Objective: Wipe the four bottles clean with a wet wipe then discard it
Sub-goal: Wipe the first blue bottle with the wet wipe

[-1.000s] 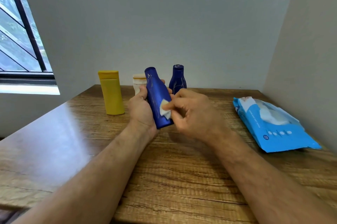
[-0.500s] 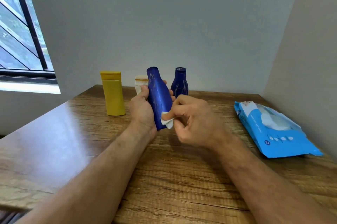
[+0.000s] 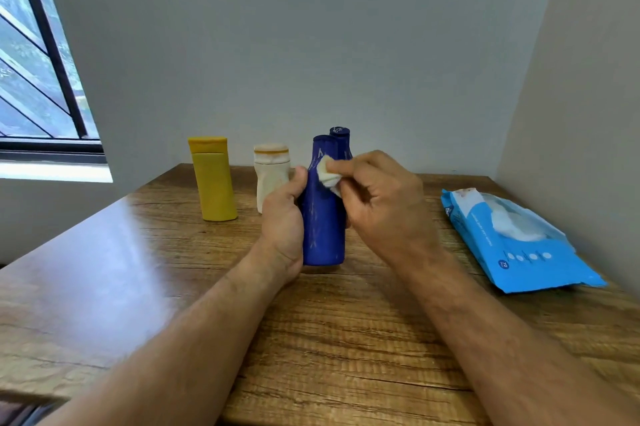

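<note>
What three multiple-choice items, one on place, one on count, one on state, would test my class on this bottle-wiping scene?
1. Where does the wipes pack lie?
A. on the table's right side
B. by the window
C. on the floor

2. How many bottles show?
A. two
B. three
C. four

3. What does the right hand do?
A. rests flat
B. presses a wet wipe on the near blue bottle
C. lifts the pack

Key: 1 A, it lies at the table's right edge; 2 C, yellow, cream and two blue; 3 B, while the left hand grips that bottle.
</note>
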The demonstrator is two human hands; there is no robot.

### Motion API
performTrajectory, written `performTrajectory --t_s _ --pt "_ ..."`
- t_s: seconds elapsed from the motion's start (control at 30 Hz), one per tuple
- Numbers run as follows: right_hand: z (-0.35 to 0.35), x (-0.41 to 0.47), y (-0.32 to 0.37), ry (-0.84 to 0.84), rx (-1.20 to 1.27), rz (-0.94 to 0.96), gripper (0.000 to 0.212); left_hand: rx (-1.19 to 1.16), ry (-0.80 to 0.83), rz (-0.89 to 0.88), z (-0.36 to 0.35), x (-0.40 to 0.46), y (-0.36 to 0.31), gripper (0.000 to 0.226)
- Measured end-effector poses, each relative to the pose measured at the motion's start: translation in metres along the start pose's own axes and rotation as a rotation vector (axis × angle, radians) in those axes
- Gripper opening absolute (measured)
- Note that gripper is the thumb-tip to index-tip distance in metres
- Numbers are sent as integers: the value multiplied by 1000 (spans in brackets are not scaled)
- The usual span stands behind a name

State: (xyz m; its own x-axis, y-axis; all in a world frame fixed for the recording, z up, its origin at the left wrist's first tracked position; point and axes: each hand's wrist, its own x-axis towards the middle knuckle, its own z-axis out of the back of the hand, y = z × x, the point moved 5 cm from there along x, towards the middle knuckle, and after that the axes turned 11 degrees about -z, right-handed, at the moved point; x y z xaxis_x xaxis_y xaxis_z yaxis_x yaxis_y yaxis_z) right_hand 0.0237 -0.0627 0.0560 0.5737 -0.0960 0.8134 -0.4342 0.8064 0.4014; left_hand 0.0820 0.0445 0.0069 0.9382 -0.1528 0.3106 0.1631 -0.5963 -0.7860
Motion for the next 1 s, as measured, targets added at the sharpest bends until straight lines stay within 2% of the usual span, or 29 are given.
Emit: performTrajectory --t_s 0.17,0.27,0.37,0.57,0.63,0.77,0.83,0.93,1.0 --pt "-13 -11 -1 323 -51 94 24 -124 -91 -33 13 11 -7 55" --pt "-20 -13 -2 415 -61 103 23 -141 -124 -62 19 15 -11 56" --pt "-19 -10 -4 339 -57 71 22 -85 -72 -40 16 12 -8 54" --pt "2 -3 -3 2 6 -22 26 42 45 -39 4 4 -2 38" --pt "5 -1 -5 -46 18 -40 26 72 72 -28 2 4 -1 43" --pt "6 0 -4 -35 17 -18 24 46 72 11 2 2 1 44" --pt "2 -3 -2 77 -9 49 20 -14 47 8 3 4 0 42" --pt "-8 -8 -2 249 -30 88 17 -40 -5 -26 9 7 -5 52" --pt "-8 -7 -1 202 -36 74 16 -15 -9 -33 10 7 -5 49"
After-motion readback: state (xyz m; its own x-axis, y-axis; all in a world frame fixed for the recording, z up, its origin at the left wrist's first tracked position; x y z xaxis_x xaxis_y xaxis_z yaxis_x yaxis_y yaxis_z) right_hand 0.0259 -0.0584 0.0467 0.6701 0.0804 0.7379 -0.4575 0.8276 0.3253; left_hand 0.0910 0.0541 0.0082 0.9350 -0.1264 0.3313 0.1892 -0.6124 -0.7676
